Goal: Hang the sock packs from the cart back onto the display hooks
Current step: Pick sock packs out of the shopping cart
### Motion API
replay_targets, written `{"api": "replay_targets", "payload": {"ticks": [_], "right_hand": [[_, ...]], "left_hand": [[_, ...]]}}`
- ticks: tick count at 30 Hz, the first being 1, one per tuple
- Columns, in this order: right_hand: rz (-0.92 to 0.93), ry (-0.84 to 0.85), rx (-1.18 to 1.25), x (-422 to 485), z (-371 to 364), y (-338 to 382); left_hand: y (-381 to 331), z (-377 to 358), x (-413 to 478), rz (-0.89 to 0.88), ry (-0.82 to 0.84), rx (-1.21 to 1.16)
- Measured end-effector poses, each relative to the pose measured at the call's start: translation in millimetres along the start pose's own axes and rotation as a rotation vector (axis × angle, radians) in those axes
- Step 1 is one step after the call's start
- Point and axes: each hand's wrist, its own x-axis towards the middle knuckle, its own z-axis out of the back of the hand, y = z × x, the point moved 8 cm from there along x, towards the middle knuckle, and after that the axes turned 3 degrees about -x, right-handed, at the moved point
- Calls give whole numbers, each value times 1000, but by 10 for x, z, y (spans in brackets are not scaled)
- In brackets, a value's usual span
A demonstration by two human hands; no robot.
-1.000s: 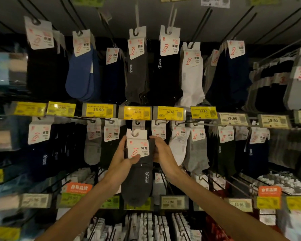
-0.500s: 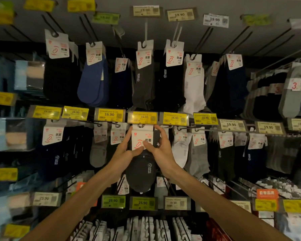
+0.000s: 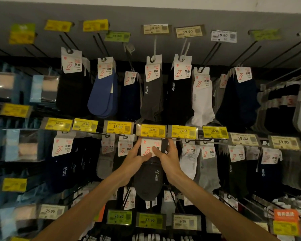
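Left hand (image 3: 135, 158) grips left edge of sock pack (image 3: 149, 178), thumb on white header card. Pack dark grey, raised to middle row, card top tucked directly under yellow 16.90 price tag (image 3: 152, 130); hook engagement hidden. Right hand (image 3: 167, 156) pinches card's right side, thumb on front. White socks (image 3: 188, 162) hang just beside.

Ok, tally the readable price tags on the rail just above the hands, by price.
Yellow 16.90 price tags: 6
Pale 19.90 price tags: 2
Total: 8
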Motion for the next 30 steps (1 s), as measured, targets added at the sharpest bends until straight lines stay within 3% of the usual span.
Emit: {"api": "replay_targets", "payload": {"ticks": [13, 18, 23, 26, 30], "right_hand": [[34, 73, -194, 101, -54, -94], [235, 91, -531, -21, -51, -72], [368, 139, -683, -190, -134, -132], [576, 46, -1069, -285, -174, -115], [678, 190, -1323, -288, -349, -251]], "left_hand": [[294, 87, 208, 58, -8, 33], [399, 135, 164, 24, -112, 125], [531, 202, 157, 32, -175, 225], [620, 221, 139, 52, -186, 248], [698, 325, 131, 59, -212, 260]]}}
